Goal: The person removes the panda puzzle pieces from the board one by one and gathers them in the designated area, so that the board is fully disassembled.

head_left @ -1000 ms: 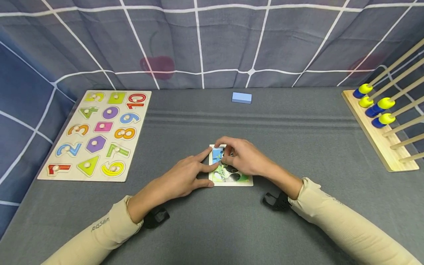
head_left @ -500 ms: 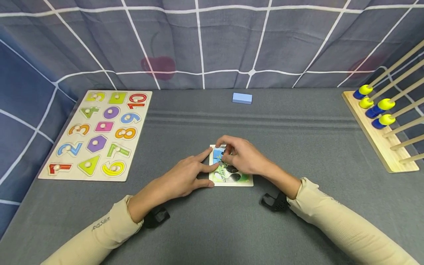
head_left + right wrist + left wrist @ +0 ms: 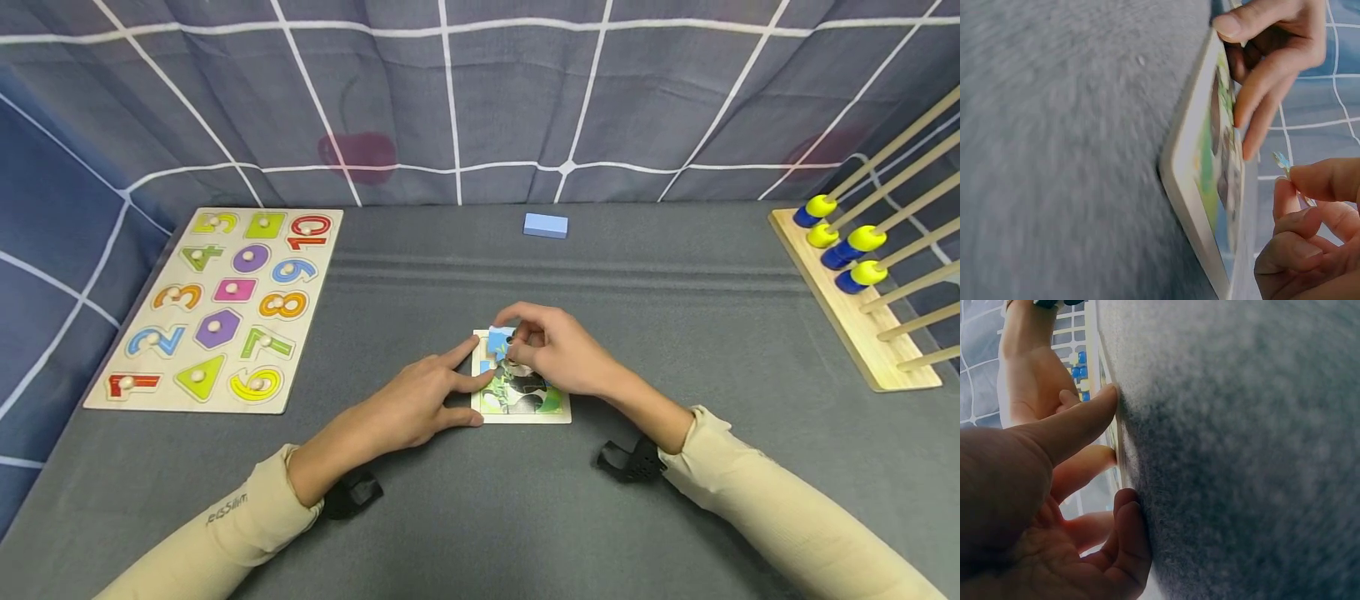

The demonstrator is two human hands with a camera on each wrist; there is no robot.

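Note:
A small panda jigsaw puzzle in a pale wooden frame (image 3: 534,418) lies flat on the grey tabletop before me. My left hand (image 3: 414,398) steadies it from the left: the thumb rests at the near left corner and extended fingers touch the frame and picture. Between thumb and fingertips, my right hand (image 3: 564,350) pinches a blue puzzle piece (image 3: 501,341) over the puzzle's upper part. In the right wrist view this thin piece (image 3: 1282,162) shows tilted and clear of the frame (image 3: 1179,156). Part of the panda picture is hidden under the right hand.
A number-and-shape peg board (image 3: 247,312) lies at the left. At the back stands a light blue block (image 3: 545,225). On the right is a wooden bead rack (image 3: 862,333) with upright rods and yellow and blue beads. A checked curtain (image 3: 510,100) hangs behind the table.
My right hand has risen slightly with the blue piece, which now sits tilted above the puzzle and exposes a pale gap beneath. The left hand has stayed in place.

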